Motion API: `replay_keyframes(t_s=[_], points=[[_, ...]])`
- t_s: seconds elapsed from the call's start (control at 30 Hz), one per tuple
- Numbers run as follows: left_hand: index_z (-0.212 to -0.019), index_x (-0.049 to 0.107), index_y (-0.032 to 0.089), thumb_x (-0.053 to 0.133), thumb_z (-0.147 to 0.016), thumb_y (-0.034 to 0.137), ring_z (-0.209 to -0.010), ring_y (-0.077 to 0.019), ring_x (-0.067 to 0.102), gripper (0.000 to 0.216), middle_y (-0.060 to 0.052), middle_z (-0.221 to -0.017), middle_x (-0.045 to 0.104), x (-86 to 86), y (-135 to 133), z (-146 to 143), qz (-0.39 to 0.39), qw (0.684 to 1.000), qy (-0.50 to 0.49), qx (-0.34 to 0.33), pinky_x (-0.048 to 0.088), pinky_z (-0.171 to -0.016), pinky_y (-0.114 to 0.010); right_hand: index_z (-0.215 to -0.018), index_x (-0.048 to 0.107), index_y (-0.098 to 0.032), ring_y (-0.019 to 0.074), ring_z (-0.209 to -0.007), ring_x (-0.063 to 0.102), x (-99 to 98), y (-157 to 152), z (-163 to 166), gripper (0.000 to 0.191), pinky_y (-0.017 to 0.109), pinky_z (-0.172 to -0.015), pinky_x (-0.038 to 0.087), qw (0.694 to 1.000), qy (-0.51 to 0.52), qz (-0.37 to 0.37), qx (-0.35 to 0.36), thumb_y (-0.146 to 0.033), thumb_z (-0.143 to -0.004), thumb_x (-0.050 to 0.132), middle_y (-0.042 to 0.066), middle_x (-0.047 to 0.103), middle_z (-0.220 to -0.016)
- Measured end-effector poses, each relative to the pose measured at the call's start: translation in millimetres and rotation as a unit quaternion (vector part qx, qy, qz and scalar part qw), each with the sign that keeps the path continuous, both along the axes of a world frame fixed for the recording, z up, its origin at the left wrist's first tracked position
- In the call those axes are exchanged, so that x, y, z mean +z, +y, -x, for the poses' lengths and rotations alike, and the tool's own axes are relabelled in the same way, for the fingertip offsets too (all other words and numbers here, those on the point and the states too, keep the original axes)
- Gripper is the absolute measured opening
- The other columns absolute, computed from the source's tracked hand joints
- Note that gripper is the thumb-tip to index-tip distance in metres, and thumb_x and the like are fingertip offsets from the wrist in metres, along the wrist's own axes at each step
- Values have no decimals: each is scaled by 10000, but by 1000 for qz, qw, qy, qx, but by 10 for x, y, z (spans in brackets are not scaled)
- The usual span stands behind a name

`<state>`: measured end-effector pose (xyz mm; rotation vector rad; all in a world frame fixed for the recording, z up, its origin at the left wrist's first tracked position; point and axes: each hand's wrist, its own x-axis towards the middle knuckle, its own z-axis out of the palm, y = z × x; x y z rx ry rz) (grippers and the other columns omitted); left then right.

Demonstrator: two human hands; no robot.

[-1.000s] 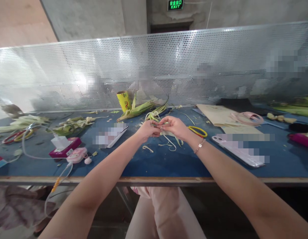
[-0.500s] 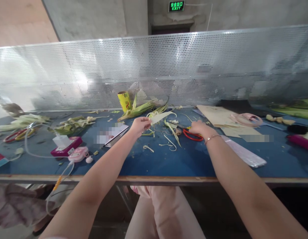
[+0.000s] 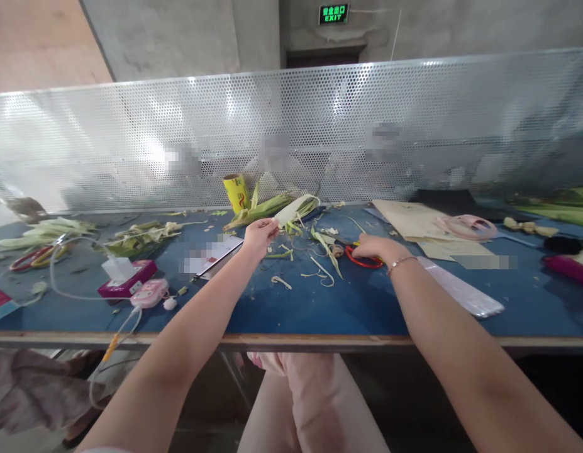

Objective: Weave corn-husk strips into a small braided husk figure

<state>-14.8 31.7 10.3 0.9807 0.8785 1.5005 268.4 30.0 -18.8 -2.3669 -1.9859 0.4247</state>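
My left hand point(image 3: 260, 234) pinches a pale strip of corn husk point(image 3: 291, 211) and holds it up above the blue table point(image 3: 310, 308). My right hand point(image 3: 376, 246) rests on the table to the right, its fingers closed over the red-handled scissors point(image 3: 361, 258). Thin husk trimmings point(image 3: 319, 267) lie scattered between the two hands. An ear of corn in its green husk point(image 3: 260, 209) lies just behind the left hand, next to a yellow roll point(image 3: 236, 190).
A phone point(image 3: 461, 291) lies right of my right hand, with brown card point(image 3: 414, 220) and a pink ring point(image 3: 465, 224) beyond. At left sit a pink box point(image 3: 127, 280), a cable point(image 3: 60, 289), husk piles point(image 3: 140, 234) and scissors point(image 3: 31, 257). A perforated metal screen point(image 3: 319, 126) backs the table.
My hands came apart: the left kept the husk strip and raised it toward the back, the right dropped to the right onto the red scissors.
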Motion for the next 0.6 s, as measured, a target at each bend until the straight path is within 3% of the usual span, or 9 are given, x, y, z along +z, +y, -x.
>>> replay_keyframes(t_s=[0.17,0.3,0.37,0.47,0.6], points=[[-666,554,114,748,-607,90,-510,-60,546,205,23,-540,559,19,20,14,-27,999,-36,31,474,-617,-215,-1140,553,-97,260,-784,645,-3,36,5,499,317,-628,435,999,-15,-36,12,-332,-700,583,191,656,-943],[-658,544,124,759,-601,112,-508,-57,545,222,26,-552,558,2,48,27,-54,996,-60,32,463,-591,-204,-1238,453,-122,287,-864,625,71,-17,104,646,320,-649,431,988,42,-146,2,-488,-721,580,196,632,-1041],[-657,540,129,757,-601,110,-514,-53,550,225,31,-561,559,-3,64,36,-67,994,-81,37,464,-594,-197,-1232,435,-170,254,-824,618,122,-82,208,678,306,-653,431,974,127,-182,38,-583,-712,570,144,644,-1001],[-654,535,134,752,-596,91,-517,-45,552,229,43,-556,556,5,87,56,-73,990,-112,55,468,-599,-185,-1194,427,-204,197,-668,583,173,-195,392,642,293,-613,421,951,240,-159,116,-646,-736,509,52,637,-803],[-653,537,138,750,-591,84,-513,-44,554,229,48,-555,560,25,97,75,-67,987,-133,66,473,-596,-185,-1133,458,-216,166,-660,547,163,-294,583,605,290,-638,418,931,279,-167,167,-634,-708,563,23,607,-810]])
